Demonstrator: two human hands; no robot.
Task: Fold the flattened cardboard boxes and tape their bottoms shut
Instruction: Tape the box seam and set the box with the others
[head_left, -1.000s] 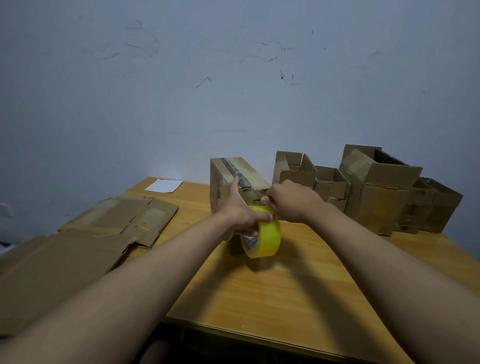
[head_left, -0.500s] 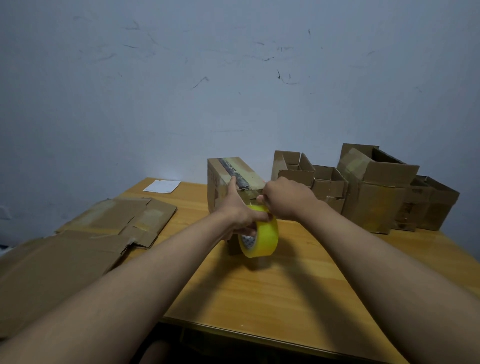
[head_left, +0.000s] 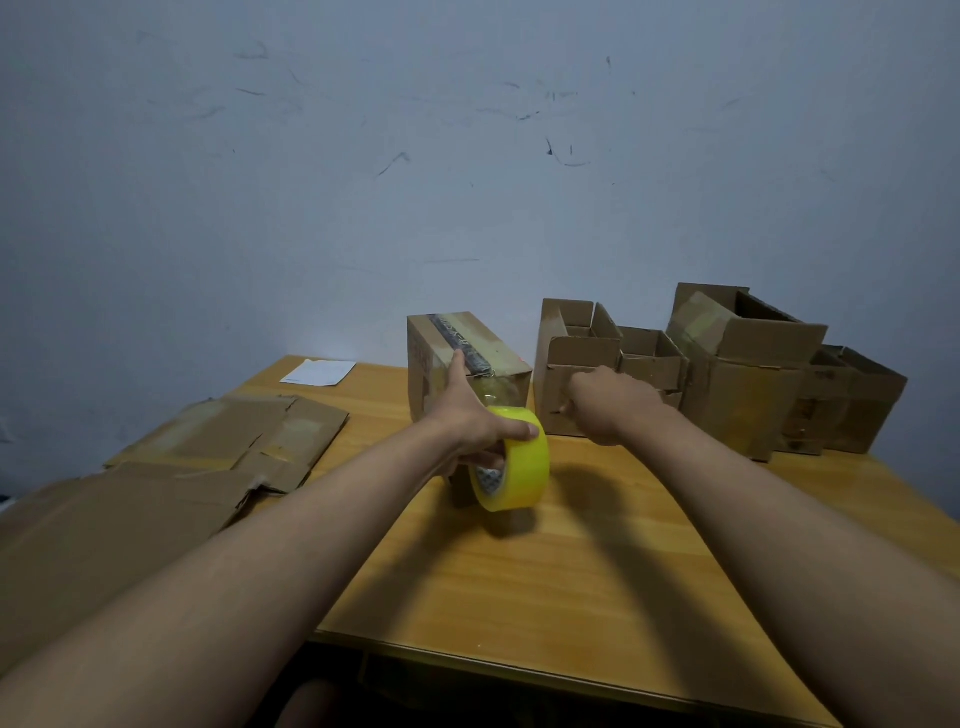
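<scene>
A folded cardboard box stands bottom up on the wooden table, with a dark strip of old tape along its seam. Clear tape runs down its near face. My left hand grips the yellow tape roll just in front of the box, thumb raised against the box's near top edge and forefinger laid over the roll. My right hand hovers to the right of the box with its fingers curled; nothing shows in it. Flattened boxes lie at the left.
Several folded boxes with open tops stand along the wall at the right. A larger flattened sheet of cardboard overhangs the table's left edge. A white paper lies at the far left corner. The wall is close behind.
My right hand has left the tape roll and moved right, away from the box. My left hand keeps its grip on the roll.
</scene>
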